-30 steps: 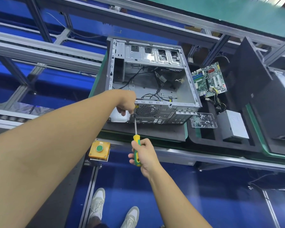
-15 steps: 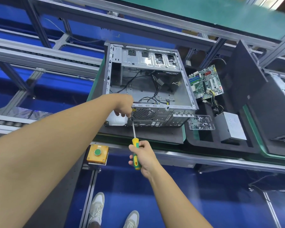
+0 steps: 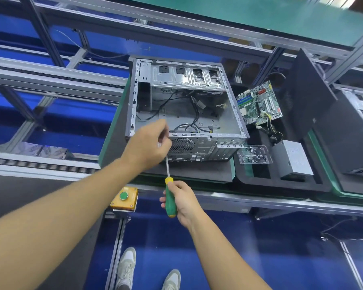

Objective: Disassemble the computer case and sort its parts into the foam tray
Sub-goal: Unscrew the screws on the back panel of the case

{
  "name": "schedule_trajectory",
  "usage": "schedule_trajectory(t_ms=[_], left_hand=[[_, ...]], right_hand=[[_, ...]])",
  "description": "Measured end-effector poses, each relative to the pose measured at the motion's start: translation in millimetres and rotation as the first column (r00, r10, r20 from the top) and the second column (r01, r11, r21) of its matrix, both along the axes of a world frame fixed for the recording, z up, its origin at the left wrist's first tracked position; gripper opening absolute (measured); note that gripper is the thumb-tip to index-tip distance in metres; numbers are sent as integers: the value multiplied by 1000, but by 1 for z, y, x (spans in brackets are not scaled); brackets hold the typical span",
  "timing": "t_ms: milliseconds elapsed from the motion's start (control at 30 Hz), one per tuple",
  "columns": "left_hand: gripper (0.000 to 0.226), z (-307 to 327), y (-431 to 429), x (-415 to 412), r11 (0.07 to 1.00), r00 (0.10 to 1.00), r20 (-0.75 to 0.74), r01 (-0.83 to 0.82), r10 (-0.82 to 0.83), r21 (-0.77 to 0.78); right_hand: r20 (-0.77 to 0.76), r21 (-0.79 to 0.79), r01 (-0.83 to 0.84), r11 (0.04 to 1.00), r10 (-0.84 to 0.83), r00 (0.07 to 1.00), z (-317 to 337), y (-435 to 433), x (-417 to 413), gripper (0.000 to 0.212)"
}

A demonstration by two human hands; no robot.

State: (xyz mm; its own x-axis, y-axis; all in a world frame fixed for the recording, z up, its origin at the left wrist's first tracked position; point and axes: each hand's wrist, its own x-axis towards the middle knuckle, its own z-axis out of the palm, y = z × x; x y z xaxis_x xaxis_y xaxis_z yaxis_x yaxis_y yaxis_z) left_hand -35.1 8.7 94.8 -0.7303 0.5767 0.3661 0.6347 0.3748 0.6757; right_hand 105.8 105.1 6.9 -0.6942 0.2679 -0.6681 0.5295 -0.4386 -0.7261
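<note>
Computer case open-side up on dark mat, just left of foam tray; motherboard, power supply and clear screw box in tray. Left hand at rear panel beside fan grille, fingers curled; whether pinching screw, cannot tell. Right hand wraps screwdriver handle, tip hidden under left hand. Risk: tip slips off screw head, or loosened screw drops into chassis.

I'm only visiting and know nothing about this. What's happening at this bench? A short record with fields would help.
Case: computer case, open side up, loose cables inside
Right hand: grips screwdriver by its green handle
Left hand: fingers curled at the case's rear corner, over the screwdriver's tip; what they hold is hidden
Foam tray: holds motherboard and power supply
Clear box: small metal parts, beside the case
</note>
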Motion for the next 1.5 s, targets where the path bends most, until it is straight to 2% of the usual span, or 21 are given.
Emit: schedule_trajectory(t_ms=[67, 100, 133, 167, 200, 233, 267, 333, 467, 633, 700, 767, 833, 1000, 1067, 1100, 1133, 1200, 1267, 1367, 1500], left_hand=[[7, -26, -3, 30, 985, 956, 246, -172, 160, 28], [10, -41, -2, 39, 960, 877, 401, -281, 266, -23], [14, -54, -1, 43, 917, 727, 582, -391, 363, -84], [16, -64, 3, 43, 872, 524, 756, -474, 392, -124], [15, -72, 7, 42, 839, 328, 882, -531, 337, -123], [14, -77, 10, 38, 828, 215, 944, -552, 252, -95], [14, -82, 14, 33, 837, 184, 964, -544, 194, -65], [15, -87, 23, 26, 840, 175, 976, -542, 133, -17], [20, -84, 35, 18, 812, 111, 991, -583, 76, 3], [14, -83, 39, 17, 794, 73, 995, -608, 68, -9], [11, -84, 41, 17, 792, 73, 996, -610, 56, 0], [11, -84, 43, 20, 799, 106, 992, -601, 67, 10], [15, -87, 46, 25, 802, 183, 979, -596, 93, 35], [22, -96, 58, 44, 794, 292, 925, -608, 242, -16], [24, -98, 71, 55, 882, 380, 881, -465, 281, -81], [25, -98, 81, 62, 941, 439, 863, -320, 250, -109], [26, -97, 92, 71, 981, 487, 854, -148, 182, -124], [25, -91, 123, 87, 985, 524, 851, 122, 38, -119], [21, -83, 160, 100, 983, 498, 867, 169, -24, -70], [15, -75, 219, 107, 998, 374, 926, 63, -40, 17], [20, -64, 288, 98, 992, 196, 980, -122, 33, -9]], right_hand=[[-10, 15, 12, 1000, -11, 1000, -1, 0, -1, 13], [-10, 29, 10, 1000, -10, 1000, -2, 0, -2, 14], [-7, 48, 3, 999, -3, 1000, -2, 0, -2, 17], [-2, 66, -3, 998, 3, 1000, -2, 0, -3, 19], [4, 79, -4, 997, 4, 1000, -2, 0, -4, 22], [14, 89, -2, 996, 1, 1000, -2, -1, -4, 23], [31, 101, -6, 995, 3, 1000, -1, -1, -5, 24], [77, 107, -29, 994, 20, 997, 1, -1, -6, 21], [100, -36, 9, 999, -5, 995, 7, -1, -8, 26], [78, 167, -107, 980, 95, 992, -1, 4, -6, 18], [60, 171, -80, 982, 70, 996, -3, 7, -4, 17], [46, 148, -59, 987, 53, 998, -2, 10, -3, 20], [48, 174, -111, 979, 104, 993, 0, 14, 1, 20], [146, 338, -284, 897, 248, 958, 2, 47, 30, 16], [196, 371, -263, 890, 202, 960, 2, 72, 48, 15], [211, 378, -226, 898, 154, 965, 2, 86, 57, 15], [213, 383, -173, 908, 95, 972, 3, 101, 66, 16], [192, 393, -44, 919, -35, 981, 5, 130, 82, 15], [164, 393, 71, 917, -146, 975, 10, 155, 95, 13], [125, 384, 199, 902, -264, 956, 21, 188, 111, 15], [93, 360, 285, 888, -338, 937, 34, 220, 130, 14]])
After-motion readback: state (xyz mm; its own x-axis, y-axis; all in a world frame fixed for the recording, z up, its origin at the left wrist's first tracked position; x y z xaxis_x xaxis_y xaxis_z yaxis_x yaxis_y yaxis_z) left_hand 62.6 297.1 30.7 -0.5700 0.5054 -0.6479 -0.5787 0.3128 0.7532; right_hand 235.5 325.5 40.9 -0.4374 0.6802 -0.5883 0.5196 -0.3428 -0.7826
